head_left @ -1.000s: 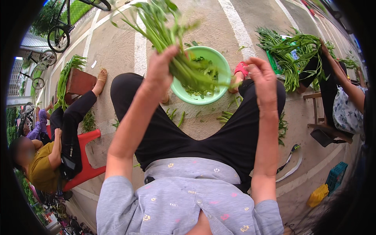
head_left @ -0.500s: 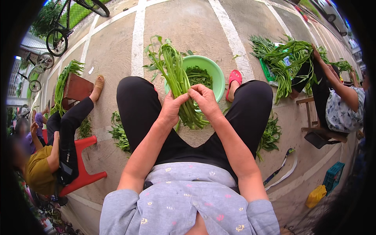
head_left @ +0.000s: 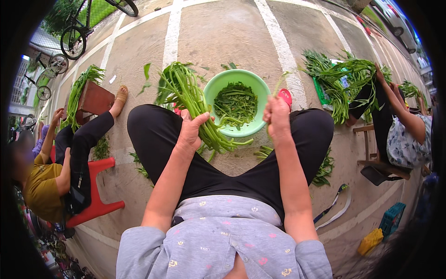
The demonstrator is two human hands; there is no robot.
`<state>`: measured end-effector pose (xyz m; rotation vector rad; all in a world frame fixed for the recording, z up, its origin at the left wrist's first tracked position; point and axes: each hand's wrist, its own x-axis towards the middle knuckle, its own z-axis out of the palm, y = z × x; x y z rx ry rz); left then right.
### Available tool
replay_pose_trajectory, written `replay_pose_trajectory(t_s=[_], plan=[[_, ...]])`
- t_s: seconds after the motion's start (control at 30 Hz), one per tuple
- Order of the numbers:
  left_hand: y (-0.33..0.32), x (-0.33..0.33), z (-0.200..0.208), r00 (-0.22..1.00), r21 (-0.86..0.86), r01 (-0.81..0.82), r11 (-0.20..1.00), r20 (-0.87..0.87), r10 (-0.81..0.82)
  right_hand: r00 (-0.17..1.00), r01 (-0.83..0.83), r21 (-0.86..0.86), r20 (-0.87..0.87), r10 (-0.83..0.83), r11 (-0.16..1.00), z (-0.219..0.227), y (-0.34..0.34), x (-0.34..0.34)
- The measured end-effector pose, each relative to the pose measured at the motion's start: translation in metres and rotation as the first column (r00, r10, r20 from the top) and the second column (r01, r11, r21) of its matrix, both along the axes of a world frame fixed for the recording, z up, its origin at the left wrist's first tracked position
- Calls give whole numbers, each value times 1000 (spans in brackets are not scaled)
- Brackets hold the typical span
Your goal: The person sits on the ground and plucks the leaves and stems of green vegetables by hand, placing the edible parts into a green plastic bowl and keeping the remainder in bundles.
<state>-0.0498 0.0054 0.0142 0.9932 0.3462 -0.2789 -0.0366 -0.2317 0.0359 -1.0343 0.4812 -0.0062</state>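
Observation:
My left hand [head_left: 191, 131] is closed round a thick bunch of long-stemmed leafy greens [head_left: 183, 90] that look like water spinach. The bunch leans over my left knee, leaves away from me and cut ends toward me. My right hand [head_left: 278, 117] is a fist by the basin's right side, pinching a thin green stem [head_left: 279, 83] whose tip sticks up above the fingers. Between my knees stands a light green plastic basin [head_left: 239, 74], its bottom covered with short dark leafy pieces [head_left: 235, 103].
More greens lie on the paving beside my right thigh [head_left: 324, 169]. At right, a person [head_left: 409, 132] on a wooden seat handles a heap of greens [head_left: 337, 86]. To the left sits another person [head_left: 46, 188] on a red plastic stool [head_left: 100, 197], near a reddish-brown box [head_left: 95, 100] draped with greens.
My hands, together on the bunch before, are apart now. The right one has pulled away to the right with a single stem. The bunch has shifted left, uncovering more of the basin.

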Motion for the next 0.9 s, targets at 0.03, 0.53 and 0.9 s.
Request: replay_pose_trajectory(t_s=[0.03,0.53,0.9], plan=[[-7,-4,4,999,-12,35,999,13,-35,991,-126,3,-39,126,992,-7,11,-2],[-17,-3,-17,999,177,-15,984,-43,23,999,0,-39,-37,-1,999,-29,-7,10],[-25,-5,-20,989,69,90,994,-121,-81,987,-151,17,-44,152,988,-19,12,1]])
